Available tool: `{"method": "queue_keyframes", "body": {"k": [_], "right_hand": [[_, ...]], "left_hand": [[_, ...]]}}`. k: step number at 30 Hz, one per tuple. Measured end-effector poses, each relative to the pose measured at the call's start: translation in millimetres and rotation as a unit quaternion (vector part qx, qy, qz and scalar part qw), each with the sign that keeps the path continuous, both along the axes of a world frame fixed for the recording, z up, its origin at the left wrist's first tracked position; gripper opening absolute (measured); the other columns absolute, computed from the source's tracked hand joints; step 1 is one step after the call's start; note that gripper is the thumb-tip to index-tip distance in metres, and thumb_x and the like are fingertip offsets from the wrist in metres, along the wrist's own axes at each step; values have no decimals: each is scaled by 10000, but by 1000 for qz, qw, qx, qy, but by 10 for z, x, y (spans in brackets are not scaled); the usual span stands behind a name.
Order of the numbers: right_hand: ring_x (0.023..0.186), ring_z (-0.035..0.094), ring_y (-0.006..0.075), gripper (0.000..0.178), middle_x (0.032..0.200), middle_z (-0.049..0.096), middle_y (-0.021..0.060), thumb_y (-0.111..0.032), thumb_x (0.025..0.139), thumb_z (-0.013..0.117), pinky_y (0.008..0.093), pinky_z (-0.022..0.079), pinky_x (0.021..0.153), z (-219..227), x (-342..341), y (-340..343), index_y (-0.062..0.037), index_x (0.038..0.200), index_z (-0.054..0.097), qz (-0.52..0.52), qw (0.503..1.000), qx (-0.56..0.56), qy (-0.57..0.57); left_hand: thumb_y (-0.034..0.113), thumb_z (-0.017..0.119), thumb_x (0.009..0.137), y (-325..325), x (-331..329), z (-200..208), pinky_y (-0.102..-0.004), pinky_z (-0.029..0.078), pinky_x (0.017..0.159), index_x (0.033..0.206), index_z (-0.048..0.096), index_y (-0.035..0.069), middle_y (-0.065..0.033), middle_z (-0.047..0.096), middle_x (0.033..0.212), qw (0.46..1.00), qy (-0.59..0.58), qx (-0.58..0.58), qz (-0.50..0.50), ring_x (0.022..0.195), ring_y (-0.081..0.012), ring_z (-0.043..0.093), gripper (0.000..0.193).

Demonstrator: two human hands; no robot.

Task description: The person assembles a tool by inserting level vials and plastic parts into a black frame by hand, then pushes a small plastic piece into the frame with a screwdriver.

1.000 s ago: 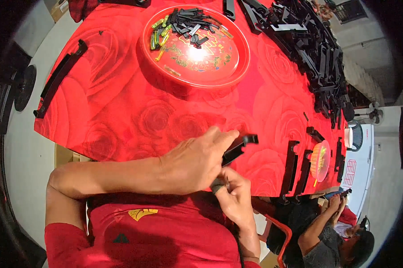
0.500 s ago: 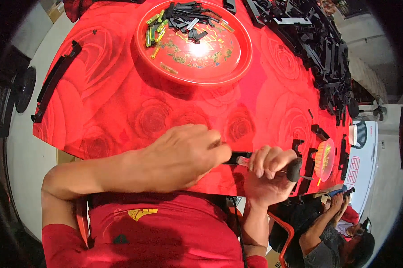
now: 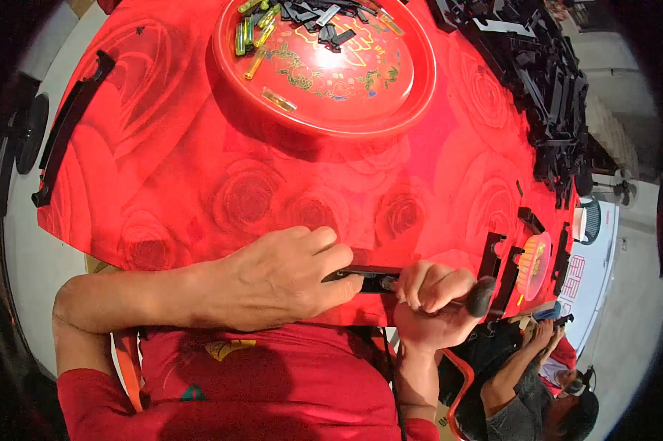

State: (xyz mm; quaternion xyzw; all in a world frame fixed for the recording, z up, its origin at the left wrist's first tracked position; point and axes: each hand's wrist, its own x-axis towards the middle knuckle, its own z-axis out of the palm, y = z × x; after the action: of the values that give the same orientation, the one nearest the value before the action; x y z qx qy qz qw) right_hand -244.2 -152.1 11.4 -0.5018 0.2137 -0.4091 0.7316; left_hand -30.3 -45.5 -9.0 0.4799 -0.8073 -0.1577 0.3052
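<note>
In front of my body, at the near edge of the table, a long black plastic part [image 3: 375, 282] lies between my hands. My left hand [image 3: 276, 275] is closed around its left end, thumb and fingers pinching it. At the other end is my right hand [image 3: 436, 303], palm turned up and fingers curled in; they hide whatever they hold. A dark rounded tip [image 3: 481, 296] sticks out on its thumb side; whether this is a thumb cover or a tool's end I cannot tell.
A red round tray [image 3: 324, 121] holds yellow-green vials and black pieces. Black parts [image 3: 548, 103] are heaped at the far right. A pink basket [image 3: 535, 266] stands among black strips; another long black part [image 3: 74, 128] lies left. A person [image 3: 526, 389] sits to my right.
Both hands have moved slightly left and lower, with the black part between them. More of its right portion shows. The view has shifted a little, so the tray sits higher.
</note>
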Motion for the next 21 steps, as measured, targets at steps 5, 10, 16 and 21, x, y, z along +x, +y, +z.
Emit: {"method": "queue_keyframes", "body": {"k": [5,10,16,21], "right_hand": [[511,405,200,673,551,410,27,-607,1050,439,361,330,504,-24,-29,6,-81,637,522,-2,1000,19,-6],[497,390,195,683,539,403,26,-596,1058,429,360,324,501,-40,-20,-32,-79,623,524,15,1000,14,-6],[458,390,196,691,497,398,26,-595,1056,441,359,330,478,-5,13,-16,-75,607,519,18,999,-15,22],[430,327,167,615,504,340,2,-535,1061,475,344,320,444,-30,45,-37,-113,614,467,24,998,-53,41]], "left_hand": [[208,610,913,-27,-8,-21,-336,488,642,1175,715,99,-44,525,883,1000,5,2,-6,804,-211,521,302],[205,619,885,-43,-12,-27,-333,492,643,1184,713,92,-43,526,891,1000,11,8,-14,813,-216,518,333],[203,632,851,-24,-28,-24,-320,482,638,1188,714,83,-36,520,887,1000,12,5,-13,816,-211,508,367],[211,639,853,-35,-49,-35,-312,468,629,1173,725,89,-26,519,874,1000,15,7,-8,808,-199,502,353]]}}
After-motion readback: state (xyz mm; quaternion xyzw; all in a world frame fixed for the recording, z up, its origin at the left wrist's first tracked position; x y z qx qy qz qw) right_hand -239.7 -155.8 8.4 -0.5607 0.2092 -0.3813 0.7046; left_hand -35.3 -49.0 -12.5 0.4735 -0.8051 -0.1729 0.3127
